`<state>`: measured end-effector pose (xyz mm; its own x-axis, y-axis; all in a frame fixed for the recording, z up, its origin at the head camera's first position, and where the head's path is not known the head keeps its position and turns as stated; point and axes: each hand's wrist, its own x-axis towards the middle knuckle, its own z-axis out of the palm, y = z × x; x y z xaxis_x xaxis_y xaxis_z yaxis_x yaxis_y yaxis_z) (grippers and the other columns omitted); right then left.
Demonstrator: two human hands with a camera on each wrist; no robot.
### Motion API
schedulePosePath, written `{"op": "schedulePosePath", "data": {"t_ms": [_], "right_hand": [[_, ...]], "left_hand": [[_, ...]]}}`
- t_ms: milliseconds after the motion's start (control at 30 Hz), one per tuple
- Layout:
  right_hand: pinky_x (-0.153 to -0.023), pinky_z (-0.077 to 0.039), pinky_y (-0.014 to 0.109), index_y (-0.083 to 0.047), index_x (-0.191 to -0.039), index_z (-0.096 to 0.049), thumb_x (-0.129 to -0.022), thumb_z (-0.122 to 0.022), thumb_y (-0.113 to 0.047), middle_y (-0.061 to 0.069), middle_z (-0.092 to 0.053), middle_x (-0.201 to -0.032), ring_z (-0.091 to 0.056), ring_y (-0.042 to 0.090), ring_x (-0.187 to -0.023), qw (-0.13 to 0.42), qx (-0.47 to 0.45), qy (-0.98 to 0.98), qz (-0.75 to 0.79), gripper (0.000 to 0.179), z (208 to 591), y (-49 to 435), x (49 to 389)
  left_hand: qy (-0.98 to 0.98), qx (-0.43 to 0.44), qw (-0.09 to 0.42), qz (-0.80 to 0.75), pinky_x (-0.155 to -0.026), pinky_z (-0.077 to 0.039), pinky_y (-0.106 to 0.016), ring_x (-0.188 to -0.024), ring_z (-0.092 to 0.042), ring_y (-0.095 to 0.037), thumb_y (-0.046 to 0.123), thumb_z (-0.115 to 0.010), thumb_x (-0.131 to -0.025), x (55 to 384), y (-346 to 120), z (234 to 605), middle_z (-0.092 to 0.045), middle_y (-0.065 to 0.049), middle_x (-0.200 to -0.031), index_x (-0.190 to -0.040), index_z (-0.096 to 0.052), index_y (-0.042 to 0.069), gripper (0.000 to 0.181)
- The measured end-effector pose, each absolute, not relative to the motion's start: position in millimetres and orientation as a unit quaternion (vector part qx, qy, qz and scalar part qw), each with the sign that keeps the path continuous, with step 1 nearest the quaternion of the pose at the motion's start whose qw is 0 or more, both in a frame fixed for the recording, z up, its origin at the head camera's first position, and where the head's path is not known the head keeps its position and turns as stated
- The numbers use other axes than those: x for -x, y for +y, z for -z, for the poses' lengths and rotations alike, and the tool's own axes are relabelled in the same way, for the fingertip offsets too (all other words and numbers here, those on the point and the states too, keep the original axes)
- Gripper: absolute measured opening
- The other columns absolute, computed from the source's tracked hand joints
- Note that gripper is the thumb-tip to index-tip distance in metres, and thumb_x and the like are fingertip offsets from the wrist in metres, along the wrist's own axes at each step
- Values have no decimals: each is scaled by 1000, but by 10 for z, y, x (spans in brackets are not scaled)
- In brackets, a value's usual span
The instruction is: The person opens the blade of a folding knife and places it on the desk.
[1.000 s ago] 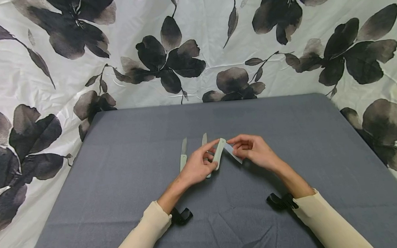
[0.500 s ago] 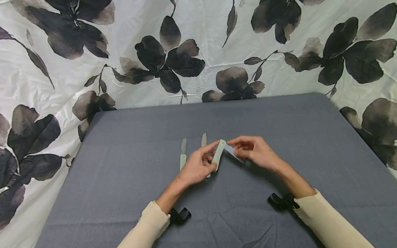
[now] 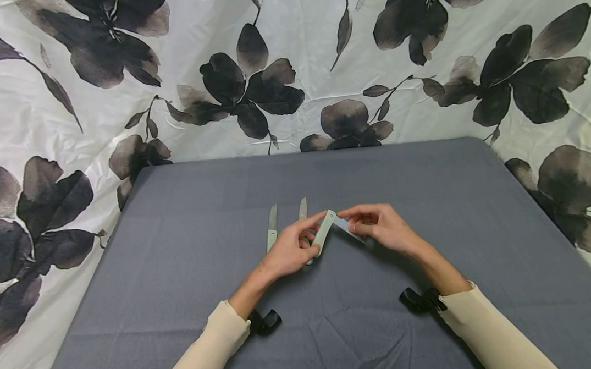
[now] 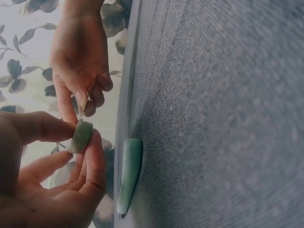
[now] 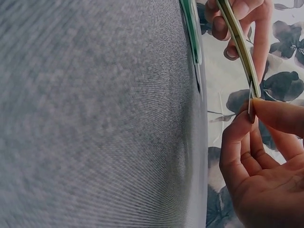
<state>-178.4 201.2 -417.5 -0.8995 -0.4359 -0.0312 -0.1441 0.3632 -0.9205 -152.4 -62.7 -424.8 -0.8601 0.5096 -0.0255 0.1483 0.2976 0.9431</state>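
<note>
Between the two hands is a folding knife with a pale green handle [image 3: 324, 233], raised above the cloth and part-way unfolded. My left hand [image 3: 289, 249] grips that handle between thumb and fingers, the index finger reaching to the pivot end. With thumb and fingertips, my right hand [image 3: 382, 224] pinches the grey blade [image 3: 343, 224], which slants down to the right from the pivot. In the right wrist view the thin blade [image 5: 251, 102] runs into the right fingertips. Left of the held knife lie an unfolded knife [image 3: 272, 229] and a second one [image 3: 303, 207], partly hidden behind the left hand.
A grey cloth [image 3: 189, 255] covers the table, with creases near the front. Behind and beside it hangs a white floral sheet [image 3: 318, 29]. Black straps sit at both wrists, below cream sleeves [image 3: 217, 331].
The lower end of the handle has swung slightly left and the blade tip slightly right, so the knife stands a little wider unfolded. Both hands keep their hold.
</note>
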Motion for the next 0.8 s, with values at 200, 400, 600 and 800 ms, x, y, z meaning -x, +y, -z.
{"op": "schedulePosePath", "data": {"t_ms": [200, 400, 600, 800], "right_hand": [[-62, -52, 34, -9, -129, -73, -101, -67, -9, 17, -72, -102, -65, 23, -74, 143, 174, 819, 528, 29, 4195, 2013, 1788], [-62, -52, 35, -11, -129, -74, -101, -67, -10, 16, -71, -101, -65, 20, -74, 142, 174, 822, 523, 28, 4209, 2048, 1794], [-63, -52, 32, -11, -127, -75, -100, -69, -11, 15, -73, -103, -66, 18, -76, 142, 176, 824, 520, 28, 4215, 2062, 1785], [-63, -53, 32, -11, -128, -75, -100, -69, -11, 15, -74, -105, -67, 14, -78, 142, 179, 829, 510, 28, 4203, 2065, 1764]], "left_hand": [[790, -206, 171, -552, -68, -55, -25, -95, -64, -22, -5, -59, -94, 1518, -641, 4248, -60, -17, -132, -161, -43, 18, 72], [787, -214, 167, -554, -69, -54, -22, -94, -64, -21, -6, -59, -91, 1534, -625, 4255, -61, -18, -129, -159, -44, 15, 74], [785, -221, 174, -551, -70, -53, -23, -94, -63, -16, -6, -59, -90, 1535, -631, 4253, -62, -17, -130, -159, -44, 14, 73], [787, -224, 186, -543, -75, -55, -25, -98, -62, -17, -4, -59, -93, 1518, -660, 4245, -60, -14, -134, -159, -44, 16, 71]]}}
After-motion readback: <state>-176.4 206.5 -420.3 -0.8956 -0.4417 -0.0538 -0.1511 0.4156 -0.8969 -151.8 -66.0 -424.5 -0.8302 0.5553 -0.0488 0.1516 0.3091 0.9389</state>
